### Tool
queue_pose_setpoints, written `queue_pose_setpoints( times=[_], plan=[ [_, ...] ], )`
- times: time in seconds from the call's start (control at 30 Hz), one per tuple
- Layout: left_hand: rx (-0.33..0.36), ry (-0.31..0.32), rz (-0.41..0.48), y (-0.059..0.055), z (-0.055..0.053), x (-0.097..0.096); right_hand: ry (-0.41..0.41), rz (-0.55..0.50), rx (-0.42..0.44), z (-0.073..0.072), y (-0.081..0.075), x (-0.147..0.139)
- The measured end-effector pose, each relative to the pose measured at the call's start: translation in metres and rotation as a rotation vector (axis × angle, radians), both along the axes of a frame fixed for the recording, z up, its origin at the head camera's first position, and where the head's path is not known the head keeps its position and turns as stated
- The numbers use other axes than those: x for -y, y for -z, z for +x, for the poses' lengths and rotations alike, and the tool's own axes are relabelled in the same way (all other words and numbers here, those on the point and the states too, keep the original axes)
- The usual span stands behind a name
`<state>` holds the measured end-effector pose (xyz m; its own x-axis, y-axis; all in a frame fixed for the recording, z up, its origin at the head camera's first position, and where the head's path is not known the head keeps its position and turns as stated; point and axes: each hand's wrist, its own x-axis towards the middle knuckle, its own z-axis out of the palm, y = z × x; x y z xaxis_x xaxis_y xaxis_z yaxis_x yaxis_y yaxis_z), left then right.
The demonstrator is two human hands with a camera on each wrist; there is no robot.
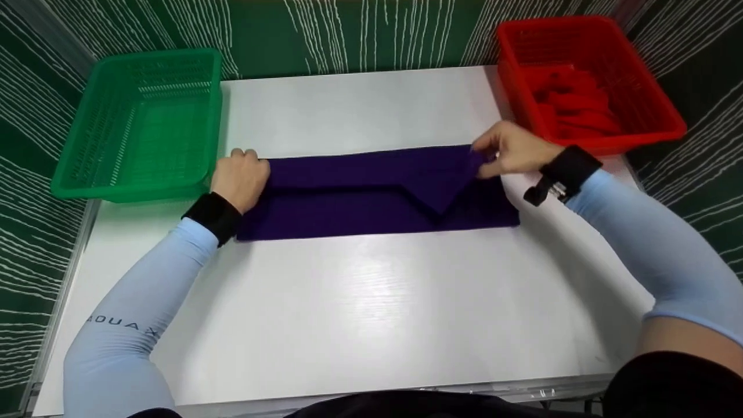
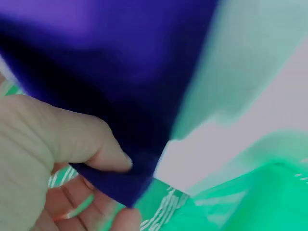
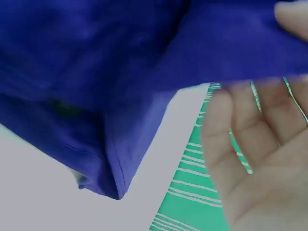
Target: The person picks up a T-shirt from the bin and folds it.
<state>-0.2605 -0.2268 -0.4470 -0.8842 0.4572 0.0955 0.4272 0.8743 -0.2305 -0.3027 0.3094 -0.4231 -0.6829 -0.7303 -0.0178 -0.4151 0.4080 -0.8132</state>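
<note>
A purple cloth [image 1: 348, 212] lies folded in a long strip across the white table, its upper layer partly turned over with a loose triangular flap at the right. At the strip's left end, my left hand [image 1: 241, 179] grips the cloth's far corner. In the left wrist view the thumb [image 2: 103, 149] lies over the purple fabric [image 2: 130, 187], with fingers beneath. My right hand [image 1: 511, 150] pinches the far right corner, lifting it above the lower layer. Seen from the right wrist, the raised edge of the cloth [image 3: 231, 48] runs between thumb and fingers [image 3: 250, 115].
A green plastic basket [image 1: 212, 133] stands at the back left, close to my left hand. At the back right is a red basket [image 1: 644, 75] with red cloth [image 1: 580, 104] inside. White table surface [image 1: 371, 313] extends in front of the strip. Green patterned walls surround the table.
</note>
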Motion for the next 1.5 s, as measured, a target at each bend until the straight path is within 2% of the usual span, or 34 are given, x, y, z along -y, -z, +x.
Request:
queue_pose_setpoints(
  times=[0.1,0.17,0.3,0.4,0.5,0.57,0.67,0.73,0.83,0.97,1.03,1.1,1.17,1.23,1.33,1.4,1.47,1.5],
  plan=[
    [0.032,0.015,-0.033,0.010,0.003,0.007,-0.044,0.131,0.059,0.009,0.009,0.002],
    [0.079,-0.011,-0.042,0.012,0.005,0.011,-0.072,0.253,0.072,0.013,0.013,0.005],
    [0.167,-0.101,-0.114,0.006,0.010,0.010,-0.140,0.515,0.050,0.018,0.013,0.012],
    [0.198,-0.180,-0.166,-0.002,0.011,-0.001,-0.137,0.628,-0.013,0.022,0.007,0.020],
    [0.202,-0.194,-0.085,-0.003,0.010,-0.018,-0.135,0.622,-0.102,0.025,0.002,0.031],
    [0.210,-0.150,0.035,0.001,0.011,-0.029,-0.174,0.600,-0.130,0.027,0.003,0.038],
    [0.292,-0.091,0.186,0.008,0.013,-0.041,-0.259,0.637,-0.136,0.034,0.009,0.047],
    [0.344,-0.093,0.233,0.012,0.014,-0.045,-0.275,0.714,-0.148,0.040,0.014,0.050],
    [0.376,-0.136,0.253,0.016,0.014,-0.047,-0.241,0.860,-0.212,0.047,0.018,0.048],
    [0.391,-0.194,0.246,0.017,0.009,-0.048,-0.200,0.997,-0.305,0.057,0.017,0.044],
    [0.409,-0.225,0.232,0.017,0.007,-0.050,-0.202,1.060,-0.291,0.063,0.014,0.044],
    [0.417,-0.261,0.208,0.016,0.006,-0.053,-0.194,1.103,-0.237,0.068,0.010,0.048],
    [0.415,-0.290,0.186,0.016,0.005,-0.059,-0.148,1.103,-0.202,0.070,0.003,0.054],
    [0.408,-0.292,0.179,0.016,0.004,-0.069,-0.065,1.010,-0.226,0.067,-0.003,0.064],
    [0.434,-0.258,0.206,0.017,0.002,-0.093,0.020,0.779,-0.400,0.055,-0.003,0.087],
    [0.466,-0.217,0.240,0.019,0.001,-0.113,0.036,0.644,-0.518,0.045,0.005,0.106],
    [0.506,-0.189,0.262,0.023,-0.001,-0.133,0.020,0.589,-0.581,0.035,0.016,0.129],
    [0.522,-0.179,0.270,0.025,-0.001,-0.142,0.003,0.585,-0.570,0.031,0.022,0.140]
  ],
)
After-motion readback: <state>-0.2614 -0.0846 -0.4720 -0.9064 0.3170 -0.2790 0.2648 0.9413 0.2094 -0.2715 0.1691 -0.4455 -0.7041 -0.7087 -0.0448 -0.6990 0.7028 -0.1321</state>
